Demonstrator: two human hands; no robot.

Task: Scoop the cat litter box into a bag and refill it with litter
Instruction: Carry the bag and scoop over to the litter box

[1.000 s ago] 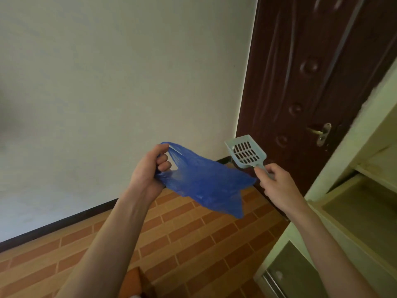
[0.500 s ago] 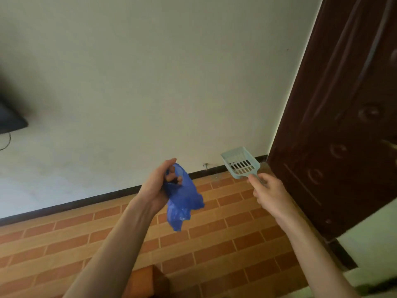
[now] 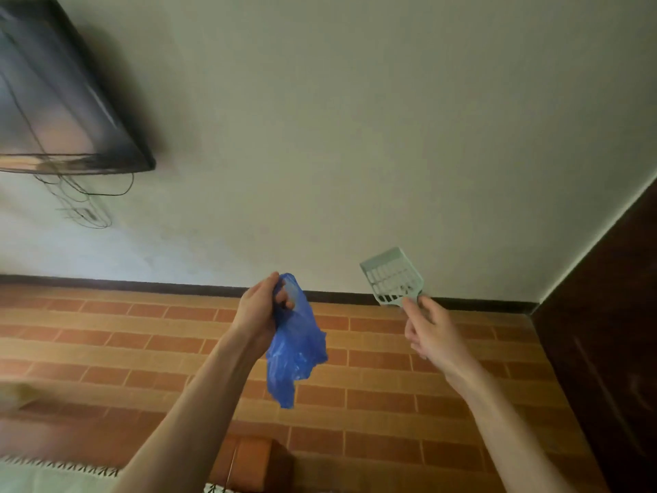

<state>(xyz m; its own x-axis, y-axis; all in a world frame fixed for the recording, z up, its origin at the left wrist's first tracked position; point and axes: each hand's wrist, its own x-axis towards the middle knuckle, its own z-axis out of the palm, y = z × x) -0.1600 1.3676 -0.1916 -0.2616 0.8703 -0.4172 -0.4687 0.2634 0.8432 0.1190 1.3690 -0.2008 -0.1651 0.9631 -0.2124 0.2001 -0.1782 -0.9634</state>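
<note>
My left hand [image 3: 257,313] grips the top of a crumpled blue plastic bag [image 3: 295,350], which hangs limp below my fingers over the brick-patterned floor. My right hand [image 3: 432,338] holds the handle of a pale green slotted litter scoop [image 3: 393,277], its head raised up and to the left of the hand. The two hands are held apart at about chest height, facing a plain wall. No litter box is in view.
A dark wall-mounted screen [image 3: 67,108] with dangling cables hangs at the upper left. A dark brown door [image 3: 604,332] stands at the right. An orange-brown box [image 3: 256,464] sits low between my arms, and a fringed pale rug edge [image 3: 53,475] lies bottom left.
The view has swung left, away from the door and shelf. The bag, first spread wide toward the scoop, now hangs bunched from my left hand. My right hand still holds the scoop.
</note>
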